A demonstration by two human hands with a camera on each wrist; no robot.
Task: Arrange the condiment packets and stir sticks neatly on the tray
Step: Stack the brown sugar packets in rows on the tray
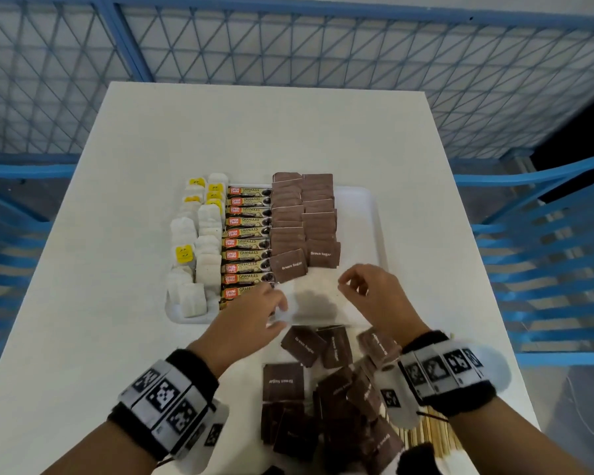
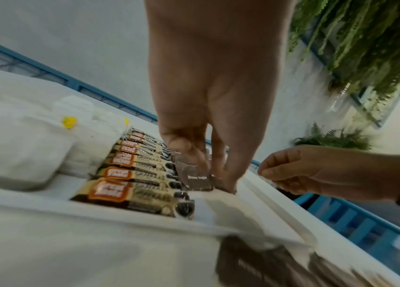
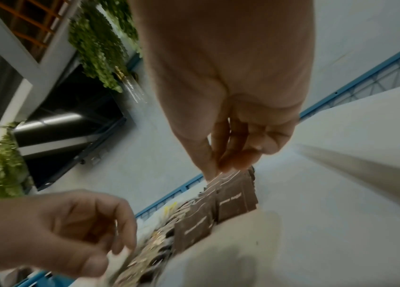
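A white tray (image 1: pixel 357 214) sits mid-desk (image 1: pixel 151 337), carrying rows of tea bags (image 1: pixel 204 248), Great Taste coffee sticks (image 1: pixel 247 241) and brown sugar packets (image 1: pixel 302 217). Loose brown sugar packets (image 1: pixel 323 399) and wooden stir sticks (image 1: pixel 426 437) lie on the desk nearer the person than the tray. Both hands hover over the tray's near bare end. The left hand (image 1: pixel 254 317) and right hand (image 1: pixel 371 296) are loosely curled, holding nothing. Only the wrist views show hanging green plants (image 2: pixel 356 38).
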